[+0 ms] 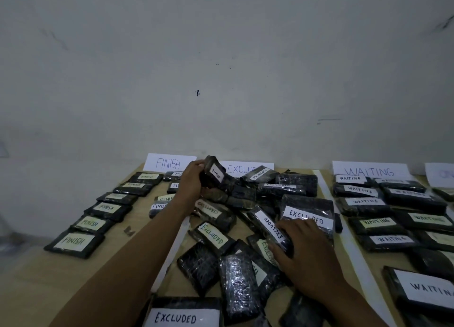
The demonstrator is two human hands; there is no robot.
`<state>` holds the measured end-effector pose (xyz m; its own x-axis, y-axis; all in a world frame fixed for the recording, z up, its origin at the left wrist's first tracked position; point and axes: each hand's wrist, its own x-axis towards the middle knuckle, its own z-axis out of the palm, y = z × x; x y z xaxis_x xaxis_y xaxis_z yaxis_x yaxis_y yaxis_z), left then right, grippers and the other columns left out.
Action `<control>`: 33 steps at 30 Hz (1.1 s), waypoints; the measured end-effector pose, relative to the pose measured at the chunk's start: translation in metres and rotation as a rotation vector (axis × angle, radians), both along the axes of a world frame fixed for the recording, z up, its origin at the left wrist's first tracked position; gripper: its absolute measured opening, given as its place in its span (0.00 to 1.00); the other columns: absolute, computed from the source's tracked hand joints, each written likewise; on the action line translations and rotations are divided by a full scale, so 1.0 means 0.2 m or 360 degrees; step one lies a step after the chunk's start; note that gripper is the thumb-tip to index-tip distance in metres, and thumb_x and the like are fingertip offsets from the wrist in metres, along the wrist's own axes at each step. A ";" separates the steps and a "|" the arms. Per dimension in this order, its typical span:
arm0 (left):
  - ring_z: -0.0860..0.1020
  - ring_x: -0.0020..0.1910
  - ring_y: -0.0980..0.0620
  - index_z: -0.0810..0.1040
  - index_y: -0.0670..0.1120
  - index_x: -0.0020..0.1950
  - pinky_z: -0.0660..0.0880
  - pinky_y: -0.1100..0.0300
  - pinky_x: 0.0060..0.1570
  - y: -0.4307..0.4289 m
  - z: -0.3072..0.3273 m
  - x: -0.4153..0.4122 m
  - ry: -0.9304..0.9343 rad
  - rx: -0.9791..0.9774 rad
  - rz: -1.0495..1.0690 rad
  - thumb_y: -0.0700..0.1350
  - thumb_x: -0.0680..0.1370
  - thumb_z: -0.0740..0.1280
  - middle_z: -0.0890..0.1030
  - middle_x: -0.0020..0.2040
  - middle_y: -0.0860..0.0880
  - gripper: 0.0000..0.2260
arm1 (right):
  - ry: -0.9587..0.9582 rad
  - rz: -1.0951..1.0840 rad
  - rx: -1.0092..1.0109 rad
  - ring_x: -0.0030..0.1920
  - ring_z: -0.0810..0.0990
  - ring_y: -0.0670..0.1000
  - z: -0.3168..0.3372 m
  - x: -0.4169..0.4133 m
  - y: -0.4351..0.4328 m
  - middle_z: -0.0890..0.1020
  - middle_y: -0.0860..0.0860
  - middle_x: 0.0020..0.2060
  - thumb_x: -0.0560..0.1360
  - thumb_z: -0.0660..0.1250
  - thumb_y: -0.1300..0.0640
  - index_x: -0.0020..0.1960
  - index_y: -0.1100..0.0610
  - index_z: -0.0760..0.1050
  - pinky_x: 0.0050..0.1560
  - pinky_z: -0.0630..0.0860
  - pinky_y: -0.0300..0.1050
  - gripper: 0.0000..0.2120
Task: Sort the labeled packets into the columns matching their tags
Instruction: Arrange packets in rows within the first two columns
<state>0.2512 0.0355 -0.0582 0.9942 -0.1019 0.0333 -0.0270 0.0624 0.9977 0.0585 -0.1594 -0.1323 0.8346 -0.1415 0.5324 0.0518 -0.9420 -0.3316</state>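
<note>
- Fingers [197, 165] of L hand [192, 181] clamp FINISH packet [215, 173], lifted, long axis tilted steeply, arm stretched fwd.
- R hand [307, 248] grips EXCLUDED packet [269, 224], lying diagonal on pile [248, 194].

Pretty dim room, plain greyish wall [221, 44] with a few dark scuffs [197, 93], light wooden table [34, 282] up against it.

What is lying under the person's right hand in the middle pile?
The right hand grips the near end of a black packet tagged EXCLUDED. Below that packet, a yellow-tagged packet shows only partly. Most of its tag is covered, so I cannot read it fully.
</note>
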 end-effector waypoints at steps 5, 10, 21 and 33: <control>0.79 0.35 0.43 0.76 0.47 0.60 0.74 0.60 0.28 0.05 0.03 -0.15 0.0369 -0.0402 -0.0463 0.52 0.83 0.53 0.82 0.48 0.41 0.16 | 0.0002 -0.0013 -0.0016 0.50 0.74 0.48 0.00 -0.01 0.00 0.79 0.44 0.48 0.70 0.66 0.42 0.57 0.50 0.77 0.46 0.72 0.42 0.19; 0.78 0.31 0.45 0.77 0.48 0.63 0.64 0.61 0.31 0.06 -0.04 -0.17 0.0423 -0.0272 -0.0691 0.65 0.79 0.52 0.82 0.47 0.42 0.26 | 0.0066 -0.0015 0.0006 0.53 0.73 0.48 0.01 -0.02 0.00 0.79 0.44 0.50 0.71 0.65 0.42 0.59 0.51 0.77 0.49 0.70 0.40 0.21; 0.79 0.36 0.45 0.74 0.42 0.49 0.78 0.52 0.35 0.19 0.02 -0.18 0.0139 -0.0096 -0.0418 0.35 0.75 0.63 0.79 0.40 0.42 0.05 | -0.0014 -0.0025 -0.0215 0.49 0.75 0.52 0.03 -0.02 0.03 0.81 0.49 0.48 0.71 0.67 0.47 0.57 0.55 0.77 0.45 0.74 0.46 0.19; 0.79 0.40 0.46 0.74 0.44 0.57 0.76 0.53 0.42 0.82 -0.10 0.12 0.0087 0.0289 0.0666 0.48 0.73 0.73 0.81 0.49 0.43 0.17 | -0.0001 0.0218 -0.0427 0.49 0.76 0.51 0.11 0.08 0.20 0.79 0.45 0.48 0.74 0.56 0.39 0.55 0.50 0.78 0.48 0.76 0.47 0.20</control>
<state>0.2752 0.1990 -0.0789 0.9509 0.3096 -0.0019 0.0406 -0.1187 0.9921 0.0739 -0.1197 -0.1108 0.8359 0.1183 0.5360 0.1847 -0.9802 -0.0718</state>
